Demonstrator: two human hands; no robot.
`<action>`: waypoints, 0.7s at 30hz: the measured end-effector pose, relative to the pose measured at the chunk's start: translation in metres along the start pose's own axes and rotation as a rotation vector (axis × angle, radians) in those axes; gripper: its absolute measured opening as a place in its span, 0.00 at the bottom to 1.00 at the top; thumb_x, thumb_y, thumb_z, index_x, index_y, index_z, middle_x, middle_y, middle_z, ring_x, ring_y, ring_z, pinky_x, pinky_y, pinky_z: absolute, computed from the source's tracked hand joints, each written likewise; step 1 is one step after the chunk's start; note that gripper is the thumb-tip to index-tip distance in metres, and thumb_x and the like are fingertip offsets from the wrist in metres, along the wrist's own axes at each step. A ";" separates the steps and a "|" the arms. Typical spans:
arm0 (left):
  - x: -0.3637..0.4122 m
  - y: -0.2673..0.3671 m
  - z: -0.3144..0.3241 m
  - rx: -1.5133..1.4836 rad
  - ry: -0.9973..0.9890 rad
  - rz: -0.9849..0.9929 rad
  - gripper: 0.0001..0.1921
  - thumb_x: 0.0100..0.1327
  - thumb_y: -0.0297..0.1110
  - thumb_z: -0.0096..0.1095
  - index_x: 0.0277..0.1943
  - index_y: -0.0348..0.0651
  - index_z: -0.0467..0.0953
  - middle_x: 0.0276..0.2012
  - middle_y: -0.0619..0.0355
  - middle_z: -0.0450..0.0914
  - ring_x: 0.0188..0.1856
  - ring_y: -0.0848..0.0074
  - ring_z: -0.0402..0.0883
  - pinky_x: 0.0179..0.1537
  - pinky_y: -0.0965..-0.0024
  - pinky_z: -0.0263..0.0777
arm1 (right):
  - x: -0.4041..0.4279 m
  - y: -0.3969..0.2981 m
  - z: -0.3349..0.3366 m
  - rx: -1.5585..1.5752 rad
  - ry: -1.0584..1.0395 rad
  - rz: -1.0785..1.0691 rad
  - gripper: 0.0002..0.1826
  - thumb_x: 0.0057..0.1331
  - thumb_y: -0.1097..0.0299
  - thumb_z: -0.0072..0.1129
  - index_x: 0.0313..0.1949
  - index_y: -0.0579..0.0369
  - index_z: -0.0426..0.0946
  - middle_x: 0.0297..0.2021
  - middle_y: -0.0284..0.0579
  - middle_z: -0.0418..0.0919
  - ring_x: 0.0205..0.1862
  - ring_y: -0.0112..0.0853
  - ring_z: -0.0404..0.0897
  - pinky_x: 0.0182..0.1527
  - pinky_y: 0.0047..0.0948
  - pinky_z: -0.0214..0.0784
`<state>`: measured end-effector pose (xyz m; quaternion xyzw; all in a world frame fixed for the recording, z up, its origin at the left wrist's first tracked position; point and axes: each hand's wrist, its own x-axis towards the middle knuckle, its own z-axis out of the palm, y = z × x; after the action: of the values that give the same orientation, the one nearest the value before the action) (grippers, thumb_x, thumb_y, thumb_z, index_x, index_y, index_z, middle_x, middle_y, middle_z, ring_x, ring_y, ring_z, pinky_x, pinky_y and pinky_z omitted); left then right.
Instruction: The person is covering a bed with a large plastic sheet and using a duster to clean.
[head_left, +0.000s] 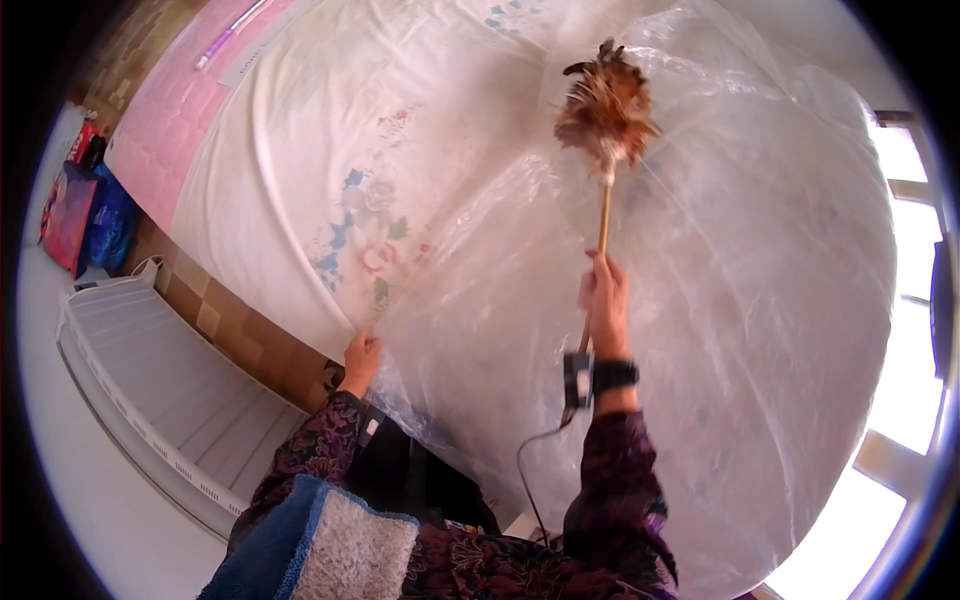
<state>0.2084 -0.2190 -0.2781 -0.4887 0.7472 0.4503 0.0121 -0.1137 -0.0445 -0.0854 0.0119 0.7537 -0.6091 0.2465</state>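
My right hand (609, 304) grips the wooden handle of a brown feather duster (609, 112). The duster's feathered head points away from me, over a clear plastic sheet (720, 300). Under the plastic, and bare on the left, spreads a white cloth with printed flowers (300, 150). My left hand (362, 360) is closed at the near edge, where the plastic and the cloth meet; which of the two it pinches I cannot tell. A blue and white towel (360, 551) lies over my left forearm. A dark band with a small box (579, 381) sits on my right wrist.
Pink quilted bedding (157, 142) shows at the left, with a purple-handled rod (225, 37) on it. A white slatted heater (180, 382) stands along the left wall beside bags (90, 214). Bright windows (900, 300) line the right. A thin cable (525, 457) hangs by my right arm.
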 end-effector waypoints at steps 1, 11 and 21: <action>-0.001 0.000 -0.003 -0.045 -0.013 -0.007 0.12 0.51 0.38 0.54 0.29 0.37 0.68 0.25 0.47 0.73 0.31 0.54 0.72 0.33 0.61 0.65 | -0.025 0.006 -0.003 -0.018 -0.031 -0.044 0.15 0.66 0.62 0.39 0.40 0.60 0.70 0.12 0.28 0.58 0.11 0.15 0.52 0.13 0.16 0.44; -0.037 0.013 -0.011 0.022 -0.101 0.208 0.08 0.47 0.29 0.57 0.28 0.38 0.65 0.19 0.49 0.67 0.25 0.56 0.69 0.28 0.63 0.63 | -0.059 0.069 0.048 0.060 -0.111 0.222 0.17 0.65 0.59 0.43 0.42 0.61 0.68 0.09 0.28 0.58 0.08 0.17 0.57 0.09 0.17 0.47; -0.038 -0.005 -0.017 -0.206 -0.025 -0.020 0.14 0.47 0.35 0.63 0.33 0.38 0.69 0.22 0.52 0.72 0.27 0.63 0.72 0.31 0.66 0.66 | -0.068 0.019 0.033 0.030 -0.034 0.024 0.16 0.66 0.60 0.40 0.40 0.62 0.69 0.11 0.28 0.57 0.11 0.16 0.54 0.13 0.17 0.46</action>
<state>0.2391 -0.2037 -0.2537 -0.4891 0.6918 0.5307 -0.0245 -0.0358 -0.0511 -0.0811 0.0142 0.7400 -0.6175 0.2664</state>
